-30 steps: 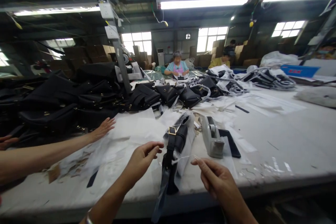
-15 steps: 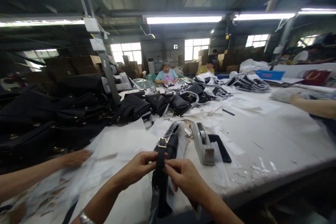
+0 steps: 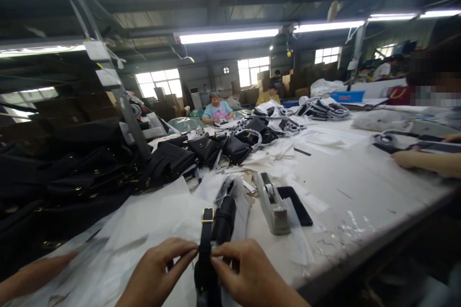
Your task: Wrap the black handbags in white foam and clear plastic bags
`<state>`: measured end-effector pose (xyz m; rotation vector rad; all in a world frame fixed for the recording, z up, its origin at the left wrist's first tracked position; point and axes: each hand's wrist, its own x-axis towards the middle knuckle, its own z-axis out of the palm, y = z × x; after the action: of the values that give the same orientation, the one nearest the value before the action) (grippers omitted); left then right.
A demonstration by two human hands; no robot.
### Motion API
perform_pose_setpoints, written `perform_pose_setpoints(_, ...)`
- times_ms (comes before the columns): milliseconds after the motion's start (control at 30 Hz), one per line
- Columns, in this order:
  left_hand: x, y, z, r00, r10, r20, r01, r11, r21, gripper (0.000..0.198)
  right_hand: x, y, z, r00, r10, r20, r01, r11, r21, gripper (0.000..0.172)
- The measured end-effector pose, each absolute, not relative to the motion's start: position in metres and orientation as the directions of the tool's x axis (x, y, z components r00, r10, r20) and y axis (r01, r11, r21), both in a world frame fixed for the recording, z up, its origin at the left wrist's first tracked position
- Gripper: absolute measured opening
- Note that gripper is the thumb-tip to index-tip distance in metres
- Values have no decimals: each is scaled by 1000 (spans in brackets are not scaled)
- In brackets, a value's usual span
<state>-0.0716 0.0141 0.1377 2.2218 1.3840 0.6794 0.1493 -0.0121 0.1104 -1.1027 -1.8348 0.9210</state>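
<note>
In the head view a black strap [image 3: 205, 237] with a gold buckle [image 3: 208, 215] stands up in front of me. My left hand [image 3: 162, 266] pinches the strap's left edge between thumb and fingers. On the opposite edge, the thumb and forefinger of my right hand [image 3: 245, 266] are closed on the same strap, below the buckle. Right behind it lies a rolled black leather-like piece [image 3: 224, 218], partly in clear plastic wrap [image 3: 243, 201]. The lower part of the strapped item is dark and partly covered by my hands.
A grey tape dispenser [image 3: 275, 213] and a dark flat phone-like slab [image 3: 295, 204] sit right of my hands. Black bags [image 3: 205, 148] are heaped behind and left; white sheets [image 3: 144, 216] spread leftward. Co-workers' hands reach in at left [image 3: 39, 276] and right [image 3: 410, 157].
My view has swung right. Both hands have slid down the strap, farther below the buckle, and still pinch it. The co-worker's hand at right now rests by a black-and-grey strapped item.
</note>
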Motion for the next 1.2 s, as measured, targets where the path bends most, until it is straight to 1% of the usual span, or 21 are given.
perform_pose_setpoints(133,-73,10,133,310,936,166,679,-340,651,24,150,-9,108,-312,913,262,312,358,-880,26)
perform_pose_setpoints(267,-69,11,136,263,958,112,665,-264,698,26,147,3,105,-254,934,250,246,312,-917,20)
perform_pose_setpoints(367,-69,13,138,260,964,60,643,-219,734,28,146,11,105,-300,932,203,179,264,-948,21)
perform_pose_setpoints(467,-71,14,136,269,963,32,621,-199,759,29,145,17,103,-361,919,157,149,223,-963,25)
perform_pose_setpoints(600,-72,13,135,264,964,11,617,-178,767,31,144,22,101,-371,918,140,165,214,-963,27)
perform_pose_setpoints(700,-72,13,138,242,970,-14,620,-144,771,32,142,25,102,-332,923,197,210,276,-938,23)
perform_pose_setpoints(800,-74,13,142,167,985,-31,595,-76,800,32,140,26,104,-311,919,241,267,328,-906,22)
perform_pose_setpoints(900,-77,11,142,116,992,-46,477,-15,879,35,142,24,106,-334,915,226,269,322,-908,26)
perform_pose_setpoints(1000,-78,3,136,113,986,-120,249,89,964,36,146,18,107,-338,918,206,204,285,-937,29)
perform_pose_setpoints(1100,-74,-8,128,128,971,-204,26,202,979,36,151,9,104,-292,940,174,150,225,-963,31)
perform_pose_setpoints(1200,-67,-21,124,104,978,-182,-122,194,973,37,155,0,96,-270,958,95,86,122,-989,39)
